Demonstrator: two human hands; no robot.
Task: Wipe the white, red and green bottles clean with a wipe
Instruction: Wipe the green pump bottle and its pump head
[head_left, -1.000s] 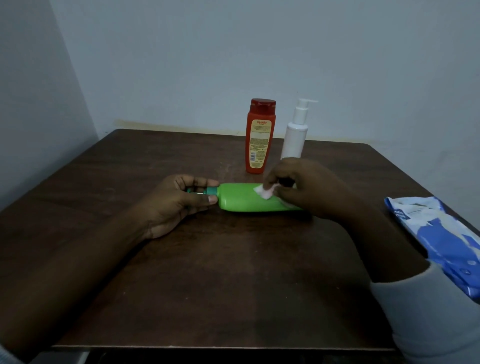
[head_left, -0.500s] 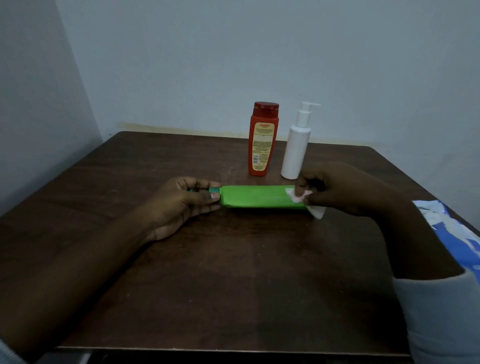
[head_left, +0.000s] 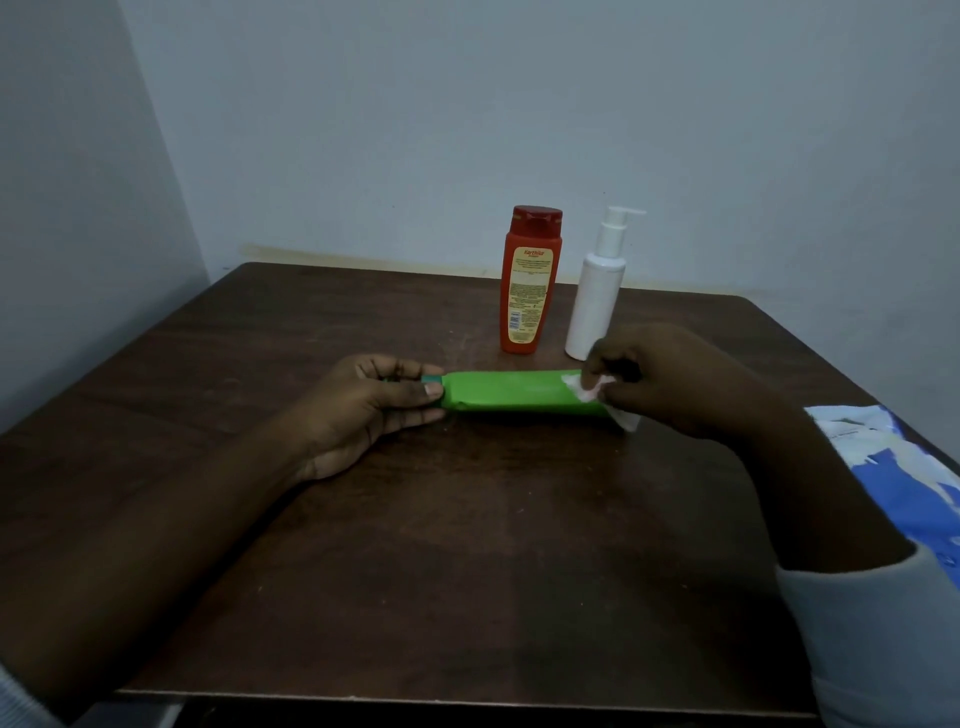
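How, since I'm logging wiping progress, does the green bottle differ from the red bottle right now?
The green bottle lies on its side; the red bottle stands upright behind it. The left hand grips the green bottle's cap end and the right hand holds a wipe against its other end; nothing touches the red bottle. The red bottle shows a yellow label; the green bottle's visible face looks plain. Both rest on the table.

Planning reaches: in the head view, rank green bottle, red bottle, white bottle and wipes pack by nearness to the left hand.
1. green bottle: lying down, its cap gripped by the left hand.
2. red bottle: upright, behind.
3. white bottle: upright, right of the red one.
4. wipes pack: far right.
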